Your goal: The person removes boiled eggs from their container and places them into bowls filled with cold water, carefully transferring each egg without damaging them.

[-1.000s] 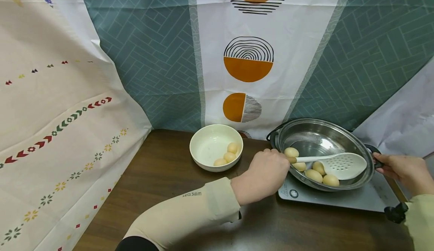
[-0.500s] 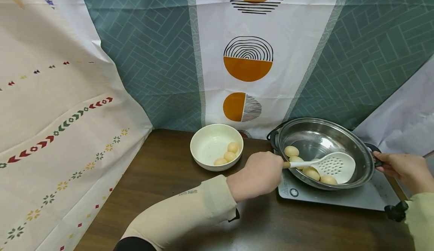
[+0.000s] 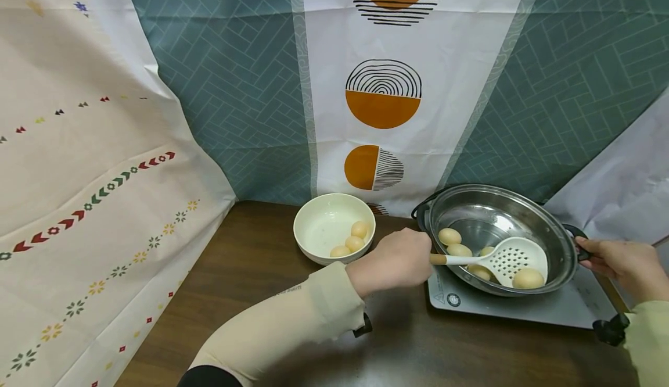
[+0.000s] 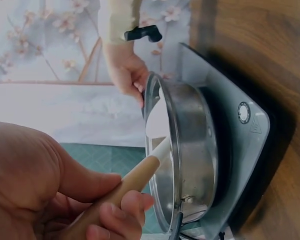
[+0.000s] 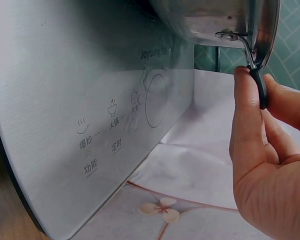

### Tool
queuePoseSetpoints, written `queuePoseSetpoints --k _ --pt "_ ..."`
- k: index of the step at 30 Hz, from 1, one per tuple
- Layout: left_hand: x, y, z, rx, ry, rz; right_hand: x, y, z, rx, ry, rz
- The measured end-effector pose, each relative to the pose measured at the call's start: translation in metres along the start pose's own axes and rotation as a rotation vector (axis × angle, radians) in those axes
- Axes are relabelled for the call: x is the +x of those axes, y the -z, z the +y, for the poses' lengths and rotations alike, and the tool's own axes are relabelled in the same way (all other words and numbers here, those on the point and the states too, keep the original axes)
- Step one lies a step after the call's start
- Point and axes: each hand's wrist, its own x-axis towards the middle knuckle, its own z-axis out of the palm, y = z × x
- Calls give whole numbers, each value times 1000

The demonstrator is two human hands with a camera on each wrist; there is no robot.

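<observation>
My left hand [image 3: 399, 261] grips the wooden handle of a white slotted spoon [image 3: 509, 252], thumb and fingers wrapped about it in the left wrist view. The spoon's perforated head is down in a steel pot [image 3: 483, 196], and one egg [image 3: 528, 278] sits at the head's near edge. Several other pale eggs, such as the egg [image 3: 449, 236], lie along the pot's left and near side, partly hidden by the spoon. My right hand [image 3: 624, 262] pinches the pot's black side handle [image 5: 260, 87] between thumb and fingers.
Beneath the pot is a flat grey induction cooker [image 3: 569, 303] with printed markings. A cream bowl [image 3: 319, 233] holding three eggs stands left of the pot on the brown wooden table [image 3: 251, 259]. Patterned cloths hang behind and at both sides.
My left hand has drawn the spoon left and slightly towards me. One egg has come onto or against the spoon's head. The right hand stays at the pot handle.
</observation>
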Motion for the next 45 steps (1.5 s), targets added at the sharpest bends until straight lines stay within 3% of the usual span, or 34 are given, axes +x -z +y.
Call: queuePoseSetpoints --k 17,33,45 --pt "6 5 -13 -132 20 -49 3 1 2 -4 0 0" --pt "4 6 -24 -156 40 10 5 -1 1 -9 -8 11" --pt "3 14 -36 -166 60 18 5 1 3 21 -5 -18"
